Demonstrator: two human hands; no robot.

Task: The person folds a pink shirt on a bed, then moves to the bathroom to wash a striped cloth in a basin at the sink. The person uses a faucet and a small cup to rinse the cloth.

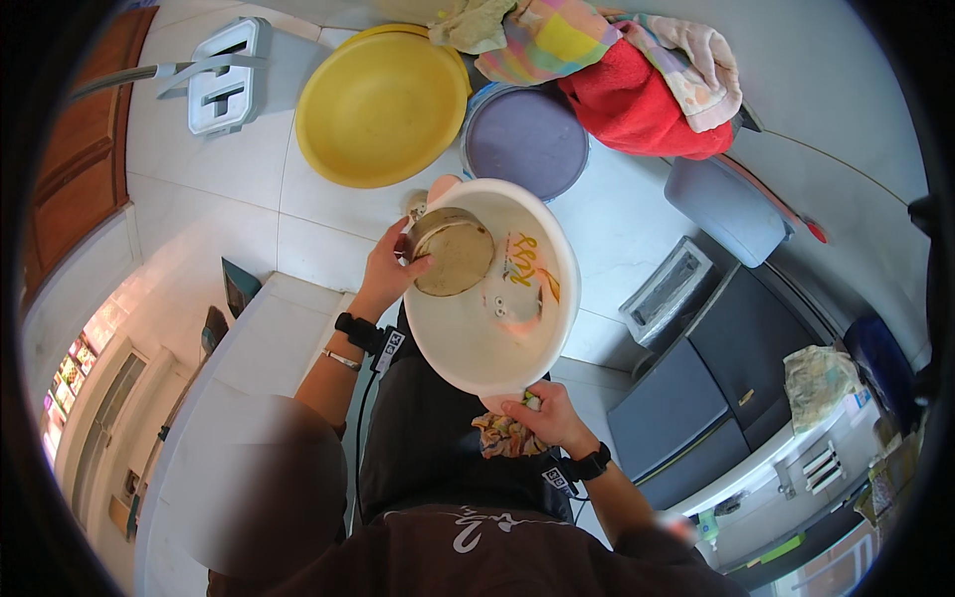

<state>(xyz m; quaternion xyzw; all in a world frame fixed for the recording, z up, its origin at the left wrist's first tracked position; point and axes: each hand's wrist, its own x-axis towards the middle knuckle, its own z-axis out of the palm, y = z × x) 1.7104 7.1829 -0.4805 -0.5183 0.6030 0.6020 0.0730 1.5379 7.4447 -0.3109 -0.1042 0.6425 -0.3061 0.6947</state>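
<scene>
A white plastic basin (477, 358) with printed lettering and a cartoon face is tilted in front of me. My right hand (550, 418) grips its pink lower handle, together with a crumpled patterned cloth (507, 436) that hangs below the handle. A round, shallow, brownish container (455, 257) with stained edges overlaps the basin's upper left part; my left hand (392, 265) holds it by its left rim, thumb over the near side. The basin's other handle sticks out above this container.
Yellow basins (380, 108) and a purple-grey round lid (527, 142) lie beyond. Red cloth (642, 104) and checked towels are heaped at the upper right. A grey-blue bin (724, 205), a wrapped packet (666, 291) and a grey fridge (716, 388) are on the right; a white counter (246, 336) is left.
</scene>
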